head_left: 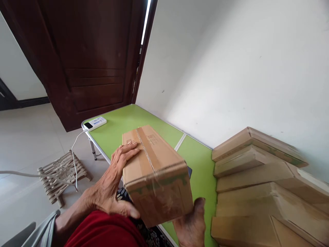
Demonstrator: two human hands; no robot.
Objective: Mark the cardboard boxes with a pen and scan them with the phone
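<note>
At far left we note a slatted stool (64,164) on the floor (20,137), with a white cable (76,175) hanging in front. On the green counter (123,116), at its left corner, we find a white electronic device (99,121). The left hand (113,183) grips a cardboard carton (164,154), fingers on top, thumb at the near end; we record the carton tilted at the counter's near edge. Tape runs along its top seam, so we judge closing done. The right hand (191,223) grips its lower right corner, fingers hidden. Rightmost, stacked cartons (246,199) stand by the wall (231,68); setting down the held carton, we judge, remains.
</note>
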